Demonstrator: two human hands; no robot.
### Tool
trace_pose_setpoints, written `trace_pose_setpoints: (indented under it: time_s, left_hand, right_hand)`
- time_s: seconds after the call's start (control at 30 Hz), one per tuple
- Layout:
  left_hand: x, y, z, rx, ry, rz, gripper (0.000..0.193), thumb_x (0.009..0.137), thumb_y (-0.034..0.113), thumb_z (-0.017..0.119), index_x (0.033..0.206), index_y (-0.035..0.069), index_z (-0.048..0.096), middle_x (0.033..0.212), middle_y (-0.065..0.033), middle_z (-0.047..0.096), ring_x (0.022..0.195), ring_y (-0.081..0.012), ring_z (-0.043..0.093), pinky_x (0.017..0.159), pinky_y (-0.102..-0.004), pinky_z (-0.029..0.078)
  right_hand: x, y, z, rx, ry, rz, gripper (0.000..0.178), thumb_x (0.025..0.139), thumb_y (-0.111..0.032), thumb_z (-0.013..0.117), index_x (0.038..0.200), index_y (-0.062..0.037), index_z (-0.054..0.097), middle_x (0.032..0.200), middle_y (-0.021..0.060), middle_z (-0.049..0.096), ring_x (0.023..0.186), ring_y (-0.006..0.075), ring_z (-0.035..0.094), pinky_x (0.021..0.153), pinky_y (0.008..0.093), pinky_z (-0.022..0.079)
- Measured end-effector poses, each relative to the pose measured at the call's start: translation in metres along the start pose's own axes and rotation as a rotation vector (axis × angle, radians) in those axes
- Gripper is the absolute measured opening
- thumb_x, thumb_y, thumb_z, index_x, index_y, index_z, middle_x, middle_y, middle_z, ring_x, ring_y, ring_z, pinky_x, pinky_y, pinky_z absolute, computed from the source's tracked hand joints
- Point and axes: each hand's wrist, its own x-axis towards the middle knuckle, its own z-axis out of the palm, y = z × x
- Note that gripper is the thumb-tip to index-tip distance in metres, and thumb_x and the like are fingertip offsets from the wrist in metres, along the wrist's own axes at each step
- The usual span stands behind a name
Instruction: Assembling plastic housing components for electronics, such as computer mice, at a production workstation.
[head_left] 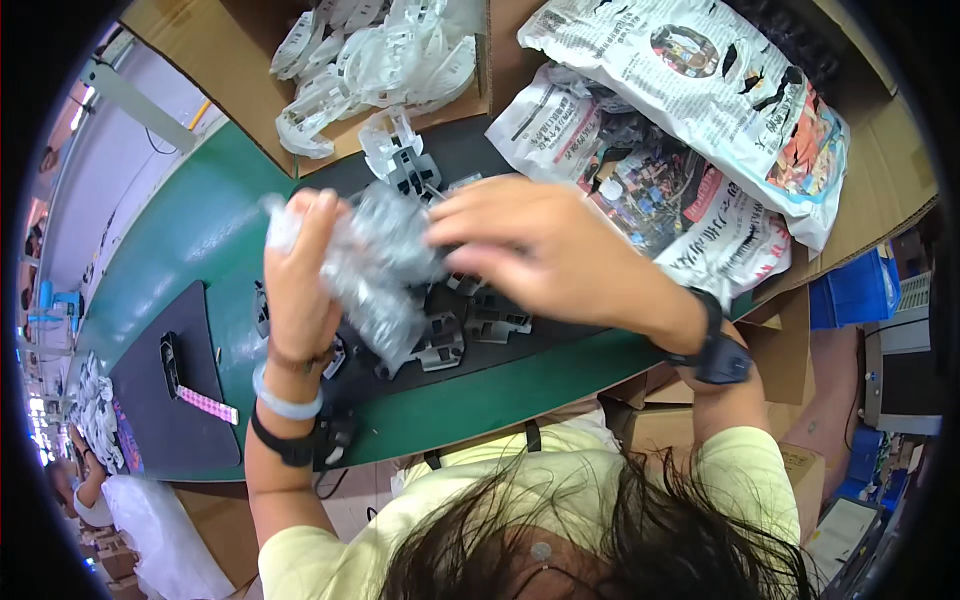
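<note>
A crumpled clear plastic bag point(375, 285) is blurred by motion above the bench. Closed fingers of my left hand point(303, 265) grip its upper left side. At the bag's right edge is my right hand point(545, 245), fingers pointing left; their tips are smeared, so I cannot tell whether they pinch the plastic. Beneath and around the bag, several grey-and-black moulded plastic parts point(497, 318) lie on a dark mat, partly hidden by the bag and my hands. One pale part with a black piece point(400, 155) rests just beyond my hands.
An open cardboard box point(215, 65) at the back holds several translucent white plastic shells point(390, 60). Printed plastic sacks point(640, 85) fill another box at the back right. On the green bench's point(235, 190) left, a black mat point(205, 440) carries a black frame with a pink strip point(207, 404).
</note>
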Motion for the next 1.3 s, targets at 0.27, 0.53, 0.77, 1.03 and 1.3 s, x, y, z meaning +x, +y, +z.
trace_pose_setpoints:
  time_s: [0.27,0.53,0.77,1.03,1.3]
  left_hand:
    - [-0.009,-0.009,0.020,0.189,-0.411,0.093,0.027,0.066,-0.012,0.055,0.084,0.007,0.049,0.097,-0.0013,0.048,0.089,-0.0104,0.048,0.077,-0.0247,0.040]
    - [-0.005,-0.017,0.041,0.086,-0.384,0.137,0.015,0.067,-0.008,0.041,0.073,0.003,0.050,0.072,-0.0053,0.054,0.065,-0.0092,0.046,0.060,-0.0217,0.038]
    - [0.027,0.006,0.081,0.274,-0.362,0.079,0.023,0.081,0.028,0.059,0.083,0.007,0.050,0.068,0.0019,0.047,0.060,-0.0048,0.040,0.054,-0.0194,0.031]
    - [0.010,0.001,0.055,0.550,-0.401,0.416,0.081,0.055,0.020,0.084,0.123,0.007,0.042,0.106,-0.0004,0.043,0.094,-0.0108,0.043,0.083,-0.0233,0.037]
    - [0.009,-0.008,0.077,0.418,-0.369,0.567,0.078,0.059,0.014,0.081,0.126,0.002,0.042,0.123,-0.0093,0.049,0.113,-0.0179,0.046,0.094,-0.0297,0.037]
  right_hand:
    - [-0.060,0.109,-0.074,-0.954,0.200,0.409,0.038,0.072,-0.004,0.060,0.110,-0.0040,0.056,0.101,0.0197,0.060,0.091,0.0384,0.055,0.080,0.0415,0.044]
    - [-0.071,0.041,-0.058,0.150,0.636,0.673,0.050,0.074,0.005,0.062,0.121,0.0000,0.045,0.110,0.0128,0.052,0.068,0.0081,0.055,0.056,0.0207,0.048]
    - [-0.069,0.033,-0.070,-0.219,0.339,0.591,0.042,0.073,-0.001,0.061,0.114,-0.0037,0.054,0.094,0.0077,0.060,0.081,0.0158,0.058,0.075,0.0301,0.046]
    - [-0.061,0.030,-0.067,-0.025,0.619,0.593,0.013,0.079,-0.012,0.067,0.081,0.0003,0.062,0.070,0.0005,0.059,0.062,0.0055,0.053,0.057,0.0184,0.041]
    - [-0.014,-0.010,-0.031,0.623,0.637,0.480,0.031,0.084,-0.008,0.061,0.110,0.0016,0.047,0.084,0.0056,0.058,0.053,0.0042,0.052,0.042,0.0173,0.042]
